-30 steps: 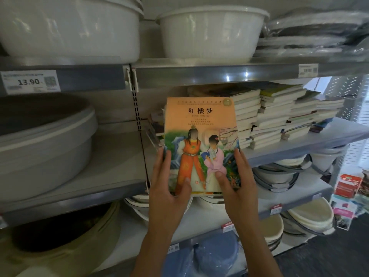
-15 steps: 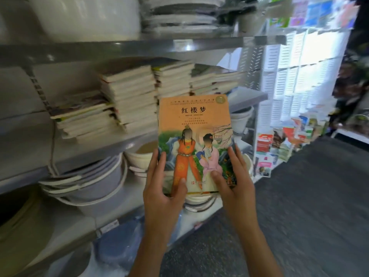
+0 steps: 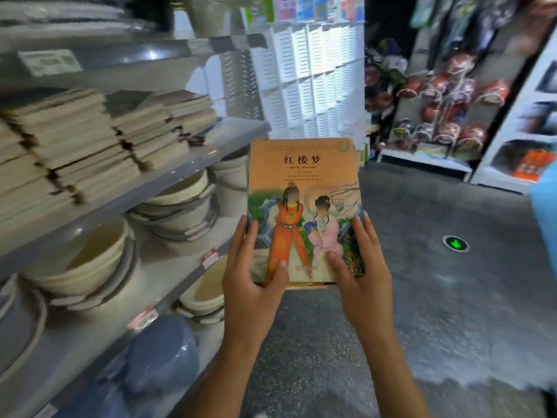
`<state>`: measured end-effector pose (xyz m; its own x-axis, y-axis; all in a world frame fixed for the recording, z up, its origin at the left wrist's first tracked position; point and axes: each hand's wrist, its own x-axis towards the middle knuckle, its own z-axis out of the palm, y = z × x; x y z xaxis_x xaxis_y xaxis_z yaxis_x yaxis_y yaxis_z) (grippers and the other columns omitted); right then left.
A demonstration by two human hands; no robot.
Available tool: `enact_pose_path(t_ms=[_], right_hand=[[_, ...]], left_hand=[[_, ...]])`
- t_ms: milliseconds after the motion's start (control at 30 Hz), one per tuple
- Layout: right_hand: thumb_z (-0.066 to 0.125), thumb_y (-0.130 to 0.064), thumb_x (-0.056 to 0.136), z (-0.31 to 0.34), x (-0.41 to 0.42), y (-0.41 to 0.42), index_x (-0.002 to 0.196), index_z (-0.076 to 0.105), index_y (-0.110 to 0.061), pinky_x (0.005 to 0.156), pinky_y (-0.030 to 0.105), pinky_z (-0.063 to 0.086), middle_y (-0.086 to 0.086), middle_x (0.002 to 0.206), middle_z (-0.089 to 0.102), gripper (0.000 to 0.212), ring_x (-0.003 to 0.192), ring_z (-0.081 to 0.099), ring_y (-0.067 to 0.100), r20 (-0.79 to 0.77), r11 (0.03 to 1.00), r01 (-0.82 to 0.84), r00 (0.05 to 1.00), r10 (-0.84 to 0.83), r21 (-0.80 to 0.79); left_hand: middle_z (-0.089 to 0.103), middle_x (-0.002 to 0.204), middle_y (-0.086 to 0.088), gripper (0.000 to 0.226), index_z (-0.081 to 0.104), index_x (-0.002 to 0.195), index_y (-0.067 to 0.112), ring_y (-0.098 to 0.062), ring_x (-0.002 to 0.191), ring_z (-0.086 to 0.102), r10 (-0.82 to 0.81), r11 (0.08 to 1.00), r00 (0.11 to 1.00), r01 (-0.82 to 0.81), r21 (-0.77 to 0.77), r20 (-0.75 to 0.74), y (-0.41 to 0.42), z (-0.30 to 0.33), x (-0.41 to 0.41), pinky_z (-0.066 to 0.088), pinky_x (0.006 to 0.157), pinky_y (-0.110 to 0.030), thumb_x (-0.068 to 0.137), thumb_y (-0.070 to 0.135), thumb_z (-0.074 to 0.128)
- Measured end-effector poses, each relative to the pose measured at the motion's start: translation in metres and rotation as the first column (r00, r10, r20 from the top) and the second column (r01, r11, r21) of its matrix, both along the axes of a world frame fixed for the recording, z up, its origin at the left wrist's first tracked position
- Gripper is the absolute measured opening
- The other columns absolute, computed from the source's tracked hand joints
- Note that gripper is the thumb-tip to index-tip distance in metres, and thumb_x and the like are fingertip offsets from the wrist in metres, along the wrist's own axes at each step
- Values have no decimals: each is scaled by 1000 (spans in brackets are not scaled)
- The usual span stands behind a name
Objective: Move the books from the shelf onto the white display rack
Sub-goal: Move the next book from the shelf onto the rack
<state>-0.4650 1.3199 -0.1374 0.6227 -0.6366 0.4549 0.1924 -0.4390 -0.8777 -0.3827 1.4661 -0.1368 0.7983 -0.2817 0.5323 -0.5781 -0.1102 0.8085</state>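
Observation:
I hold an orange book [image 3: 304,188] with two painted figures on its cover upright in front of me. My left hand [image 3: 253,279] grips its lower left corner and my right hand [image 3: 361,267] grips its lower right corner, thumbs on the cover. Several stacks of books [image 3: 90,140] lie flat on the grey shelf [image 3: 193,164] at the left. The white display rack [image 3: 301,79] with slotted panels stands past the shelf's end, behind the held book.
Stacked white basins [image 3: 90,260] and a blue basin [image 3: 162,357] fill the lower shelves at left. Dark speckled floor [image 3: 452,312] stretches to the right, with a green floor marker [image 3: 455,244]. Racks of packaged goods [image 3: 437,116] stand at the far right.
The view has swung right, away from the shelf and towards the aisle. The book stays held in both hands, and the white rack has come into view behind it.

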Motion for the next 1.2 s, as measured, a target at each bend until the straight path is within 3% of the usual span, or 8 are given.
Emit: enact_pose_path(t_ms=[133, 267, 367, 533, 800, 933, 1067, 1200], right_hand=[[64, -29, 88, -5, -3, -51, 145, 31, -37, 110, 23, 40, -32, 152, 23, 66, 140, 26, -14, -25, 994, 106, 994, -106, -1], [63, -28, 87, -10, 8, -107, 149, 35, -28, 102, 11, 42, -31, 152, 23, 68, 138, 27, -16, -16, 980, 199, 980, -199, 5], [66, -18, 91, -11, 27, -159, 147, 33, -34, 102, 21, 47, -27, 156, 24, 67, 138, 30, -13, -29, 966, 258, 966, -258, -5], [66, -17, 90, 2, 82, -249, 142, 32, -40, 99, 13, 45, -28, 154, 25, 67, 138, 29, -14, 4, 946, 325, 946, -325, -9], [68, -17, 90, 10, 139, -376, 144, 30, -41, 107, 25, 45, -34, 151, 22, 70, 139, 27, -12, -22, 891, 455, 890, -455, -13], [68, -16, 90, 3, 155, -438, 149, 34, -31, 105, 10, 38, -35, 149, 22, 69, 135, 24, -21, -44, 866, 500, 865, -500, 6], [66, -32, 87, -6, 174, -510, 143, 31, -42, 109, 37, 45, -39, 149, 21, 67, 139, 29, -12, -61, 866, 501, 864, -500, 3], [68, -30, 88, -13, 198, -599, 142, 32, -43, 111, 41, 43, -32, 152, 24, 67, 141, 28, -9, -40, 878, 479, 877, -479, 8]], left_hand=[[26, 154, 30, 72, 39, 150, 23, 8, 144, 23, -107, 994, 994, 107, 4, -16, -60, -3, 10, 24, 112, -8, 84, 35, 63], [28, 155, 25, 71, 39, 151, 23, 10, 143, 22, -203, 979, 978, 203, -9, -51, -127, -8, 33, 24, 112, -7, 84, 25, 65], [29, 157, 23, 70, 40, 150, 26, 4, 146, 24, -257, 966, 964, 256, -29, -62, -184, -10, 60, 26, 116, -15, 84, 25, 65], [33, 154, 23, 70, 42, 147, 29, 9, 143, 26, -330, 943, 939, 325, -65, -93, -284, 3, 123, 24, 110, -5, 82, 26, 67], [34, 152, 22, 71, 44, 149, 18, 16, 140, 24, -440, 898, 893, 436, -57, -92, -428, 12, 191, 22, 106, 0, 81, 23, 66], [34, 151, 24, 70, 43, 147, 23, 15, 140, 23, -464, 886, 879, 462, -46, -110, -496, 5, 210, 21, 107, -1, 81, 24, 67], [35, 153, 22, 69, 44, 148, 19, 6, 143, 28, -480, 877, 869, 477, -49, -124, -570, -7, 230, 27, 114, -13, 85, 15, 72], [35, 151, 23, 69, 45, 148, 16, 9, 143, 26, -440, 898, 893, 439, -30, -90, -656, -12, 253, 25, 113, -9, 85, 16, 73]])
